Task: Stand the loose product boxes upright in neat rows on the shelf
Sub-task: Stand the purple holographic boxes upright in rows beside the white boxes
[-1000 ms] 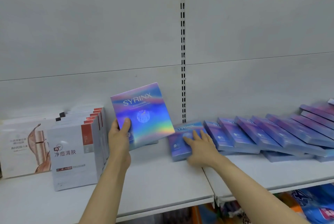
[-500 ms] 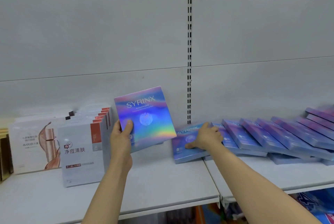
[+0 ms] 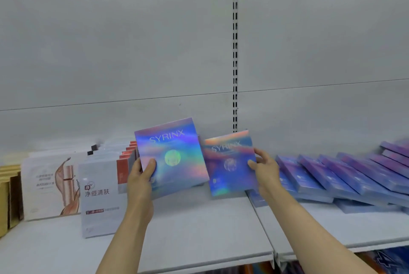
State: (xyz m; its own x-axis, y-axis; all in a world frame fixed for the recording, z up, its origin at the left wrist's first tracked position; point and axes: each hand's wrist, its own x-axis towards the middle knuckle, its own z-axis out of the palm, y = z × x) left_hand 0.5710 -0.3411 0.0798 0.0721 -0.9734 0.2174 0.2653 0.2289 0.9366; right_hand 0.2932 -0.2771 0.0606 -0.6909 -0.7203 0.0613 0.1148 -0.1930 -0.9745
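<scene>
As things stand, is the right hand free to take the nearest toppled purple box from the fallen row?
Probably not yet. The right hand already grips a holographic SYRINX box, so its fingers are occupied. The nearest toppled purple box lies just right of that hand with nothing between them; the way is free once the held box is set down.

**One head camera, facing the shelf**

A single wide-angle view from the person's head looks forward and slightly down at the shelf (image 3: 199, 234), close enough that both forearms reach in from the bottom edge. It faces the grey back panel (image 3: 110, 52) squarely, the slotted upright (image 3: 235, 52) just right of centre. The upper shelf's underside crosses the top edge.
</scene>
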